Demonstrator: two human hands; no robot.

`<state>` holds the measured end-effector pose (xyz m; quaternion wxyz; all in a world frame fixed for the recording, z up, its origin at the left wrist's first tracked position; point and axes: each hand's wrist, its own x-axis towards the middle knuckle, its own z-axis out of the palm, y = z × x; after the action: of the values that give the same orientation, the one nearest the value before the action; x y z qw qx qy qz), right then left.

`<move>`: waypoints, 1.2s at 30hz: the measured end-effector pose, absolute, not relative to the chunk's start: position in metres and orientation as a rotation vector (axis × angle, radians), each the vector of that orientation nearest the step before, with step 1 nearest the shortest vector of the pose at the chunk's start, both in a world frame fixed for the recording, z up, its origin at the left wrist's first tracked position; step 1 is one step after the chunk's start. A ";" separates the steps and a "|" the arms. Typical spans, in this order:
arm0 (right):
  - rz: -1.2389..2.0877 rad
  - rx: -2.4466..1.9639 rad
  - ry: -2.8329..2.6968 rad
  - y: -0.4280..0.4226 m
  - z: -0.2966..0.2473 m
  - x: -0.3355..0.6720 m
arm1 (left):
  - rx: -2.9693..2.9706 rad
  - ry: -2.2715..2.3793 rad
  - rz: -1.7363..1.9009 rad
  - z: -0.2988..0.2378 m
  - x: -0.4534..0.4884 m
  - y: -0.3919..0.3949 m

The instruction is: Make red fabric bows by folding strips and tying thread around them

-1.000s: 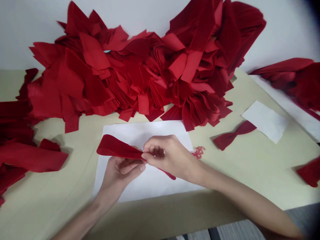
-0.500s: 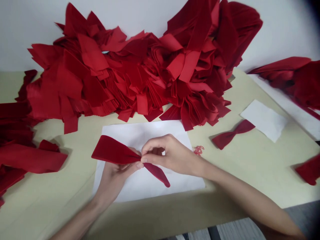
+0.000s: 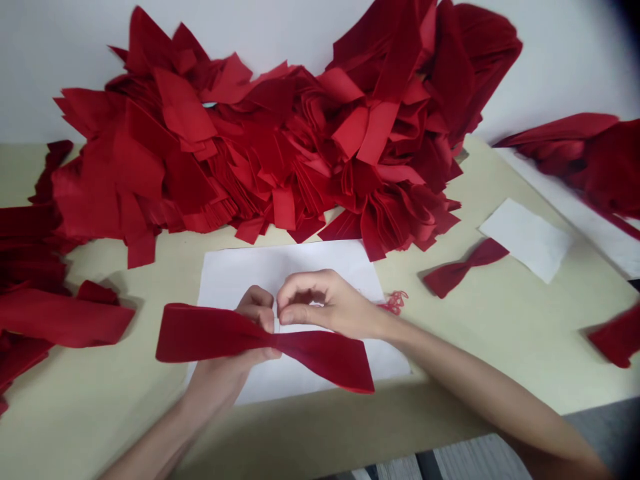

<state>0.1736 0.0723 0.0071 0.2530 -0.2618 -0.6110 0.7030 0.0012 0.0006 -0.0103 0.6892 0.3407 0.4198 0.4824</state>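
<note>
My left hand (image 3: 227, 363) is closed on the middle of a red velvet bow (image 3: 205, 333), its thumb in front and its fingers behind. The bow's two flared ends spread left and right, narrowing at the pinched centre. Just above that centre, my right hand (image 3: 320, 303) holds its thumb and index finger together in a pinch. Whatever lies between those fingertips is too small to make out. Both hands are over a white sheet of paper (image 3: 220, 273) on the table. A small tangle of red thread (image 3: 395, 302) lies beside my right wrist.
A large heap of red fabric strips (image 3: 240, 147) lines the back of the pale table (image 3: 125, 400). More red strips (image 3: 65, 313) lie at left. To the right are a finished-looking bow (image 3: 465, 267), a small white paper (image 3: 525, 239) and another red pile (image 3: 590, 160).
The bow has turned from slanting to nearly level, its broad face now towards me, and come slightly nearer. My right fingertips have moved off its centre, to just above it.
</note>
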 end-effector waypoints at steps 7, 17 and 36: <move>2.258 -0.752 -1.335 0.046 -0.009 0.156 | 0.606 0.971 1.249 -0.010 -0.003 0.006; 1.255 -0.768 -2.036 0.032 0.031 0.168 | 0.684 1.250 1.338 -0.018 -0.006 0.010; 1.484 -1.000 -1.996 0.065 0.029 0.181 | 0.564 1.184 1.107 -0.010 0.007 0.006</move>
<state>0.1812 0.0652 0.0295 0.2285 -0.3631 -0.7248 0.5391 0.0066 0.0058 -0.0098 0.6539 0.2487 0.5219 0.4880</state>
